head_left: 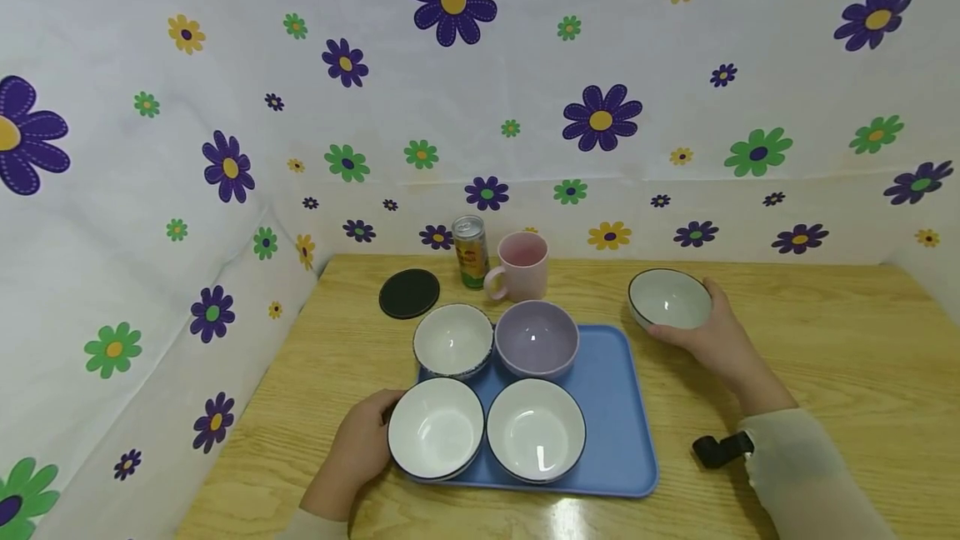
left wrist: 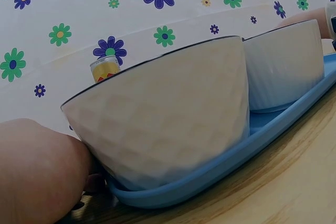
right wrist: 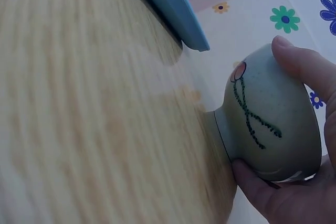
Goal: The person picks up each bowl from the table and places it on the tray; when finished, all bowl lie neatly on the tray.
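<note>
On the right side of the table my right hand (head_left: 716, 340) holds a small pale bowl (head_left: 670, 298) with a dark rim, thumb on one side and fingers on the other. A green vine-like design marks this bowl's outer wall (right wrist: 262, 114) in the right wrist view, its foot close to the wood. My left hand (head_left: 367, 436) is against the left side of the blue tray (head_left: 611, 407), beside a white dark-rimmed bowl (head_left: 437, 429) with a diamond-textured outside (left wrist: 168, 114). Its fingertips are hidden; I cannot tell whether they grip the tray.
Also on the tray are another white bowl (head_left: 536, 430), a speckled-rim bowl (head_left: 453, 340) and a purple bowl (head_left: 536, 338). Behind stand a pink mug (head_left: 525, 269), a drink can (head_left: 471, 252) and a black round coaster (head_left: 409, 293). Flowered cloth (head_left: 510, 90) borders the table.
</note>
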A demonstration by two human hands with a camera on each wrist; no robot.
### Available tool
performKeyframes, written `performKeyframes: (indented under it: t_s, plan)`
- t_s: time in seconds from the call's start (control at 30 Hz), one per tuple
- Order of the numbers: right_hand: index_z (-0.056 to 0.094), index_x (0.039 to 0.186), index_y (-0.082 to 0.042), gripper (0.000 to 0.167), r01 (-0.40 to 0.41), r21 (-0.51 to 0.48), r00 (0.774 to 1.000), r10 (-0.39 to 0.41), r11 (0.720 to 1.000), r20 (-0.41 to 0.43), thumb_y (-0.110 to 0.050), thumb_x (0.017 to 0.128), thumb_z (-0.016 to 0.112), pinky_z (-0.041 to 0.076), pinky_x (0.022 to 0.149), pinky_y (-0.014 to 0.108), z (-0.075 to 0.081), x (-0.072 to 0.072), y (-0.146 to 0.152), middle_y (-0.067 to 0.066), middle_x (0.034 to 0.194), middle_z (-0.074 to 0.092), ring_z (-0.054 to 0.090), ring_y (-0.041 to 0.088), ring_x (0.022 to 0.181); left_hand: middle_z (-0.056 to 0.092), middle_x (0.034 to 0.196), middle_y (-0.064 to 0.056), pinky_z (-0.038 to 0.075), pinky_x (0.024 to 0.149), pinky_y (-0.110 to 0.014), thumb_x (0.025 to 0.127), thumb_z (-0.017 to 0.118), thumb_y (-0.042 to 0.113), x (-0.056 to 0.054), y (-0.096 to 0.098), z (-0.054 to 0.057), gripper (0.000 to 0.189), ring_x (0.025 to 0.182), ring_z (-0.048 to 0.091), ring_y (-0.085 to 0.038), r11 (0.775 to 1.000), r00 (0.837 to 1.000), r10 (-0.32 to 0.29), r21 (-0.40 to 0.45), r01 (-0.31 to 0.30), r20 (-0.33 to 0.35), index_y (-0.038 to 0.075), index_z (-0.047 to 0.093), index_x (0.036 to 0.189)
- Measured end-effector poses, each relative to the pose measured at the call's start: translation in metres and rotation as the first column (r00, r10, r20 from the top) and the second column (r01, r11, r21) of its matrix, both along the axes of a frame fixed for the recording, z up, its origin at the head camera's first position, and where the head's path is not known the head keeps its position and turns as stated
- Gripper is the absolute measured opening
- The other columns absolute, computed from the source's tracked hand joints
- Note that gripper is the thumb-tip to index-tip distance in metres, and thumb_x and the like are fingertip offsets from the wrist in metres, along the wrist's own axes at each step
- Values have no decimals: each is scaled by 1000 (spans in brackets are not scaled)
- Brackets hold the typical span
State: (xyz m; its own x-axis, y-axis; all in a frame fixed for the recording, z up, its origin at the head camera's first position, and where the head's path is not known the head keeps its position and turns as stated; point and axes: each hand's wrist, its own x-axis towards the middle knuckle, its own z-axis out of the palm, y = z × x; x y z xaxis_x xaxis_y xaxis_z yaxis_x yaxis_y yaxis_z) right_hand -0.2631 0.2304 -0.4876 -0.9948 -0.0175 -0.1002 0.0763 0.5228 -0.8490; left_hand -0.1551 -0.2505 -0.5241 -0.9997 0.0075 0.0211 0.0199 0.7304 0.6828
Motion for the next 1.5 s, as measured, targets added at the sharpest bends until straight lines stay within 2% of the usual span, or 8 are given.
performKeyframes:
  t_s: [0.2, 0.4, 0.63, 0.83, 1.03, 1.27, 1.5]
  plan:
    - [-14, 158, -1, 132, 3, 54, 1000, -2, 999, -21, -46, 81, 84, 32, 105, 75, -1, 0, 2, 40, 157, 9, 24, 61, 138, 71, 118, -6, 50, 101, -51, 98, 63, 12, -1, 0, 1, 23, 117, 64, -29, 1000, 1000, -3, -5, 3, -2, 9, 72, 119]
    - [-9, 158, 2, 132, 0, 85, 999, 3, 996, -36, -47, 79, 84, 35, 102, 74, 1, 5, 0, 40, 157, 13, 29, 61, 135, 71, 113, -4, 52, 96, -49, 97, 63, 11, -1, 2, 0, 23, 110, 65, -26, 1000, 1000, -12, -10, 12, -3, 8, 72, 118]
    - [-4, 159, 2, 132, -60, 92, 994, 69, 994, -90, -46, 76, 87, 36, 103, 73, 7, 13, -5, 38, 155, 22, 34, 57, 134, 72, 112, -5, 52, 96, -49, 98, 63, 11, -1, 4, -4, 22, 110, 66, -26, 1000, 1000, -13, -10, 13, -15, 8, 72, 118]
    - [1, 160, 0, 128, -128, 104, 984, 139, 986, -107, -44, 77, 87, 40, 102, 70, 14, 27, -10, 34, 156, 26, 37, 54, 135, 72, 113, -4, 52, 97, -49, 98, 62, 12, -1, 5, -7, 22, 110, 66, -27, 1000, 1000, -12, -19, 11, -16, 9, 72, 118]
    - [5, 160, 0, 125, -186, 124, 973, 201, 975, -113, -39, 76, 89, 45, 99, 67, 22, 47, -17, 34, 155, 28, 41, 54, 132, 72, 112, -5, 52, 96, -49, 97, 62, 11, -1, 3, -4, 24, 109, 66, -26, 999, 1000, -10, -31, 10, -20, 7, 72, 119]
    - [12, 158, 4, 122, -278, 92, 946, 289, 956, -145, -33, 74, 91, 49, 96, 61, 17, 64, -22, 33, 152, 33, 48, 51, 126, 72, 114, -5, 51, 99, -50, 97, 63, 12, -1, 1, -4, 23, 113, 66, -28, 999, 1000, -8, -33, 7, -19, 8, 72, 118]
    - [19, 157, 3, 120, -318, 120, 928, 335, 940, -163, -31, 70, 93, 45, 99, 63, 13, 73, -25, 30, 151, 37, 49, 49, 127, 72, 115, -5, 50, 100, -50, 97, 63, 11, 0, 1, -3, 23, 114, 65, -29, 1000, 1000, -4, -29, 3, -27, 9, 73, 118]
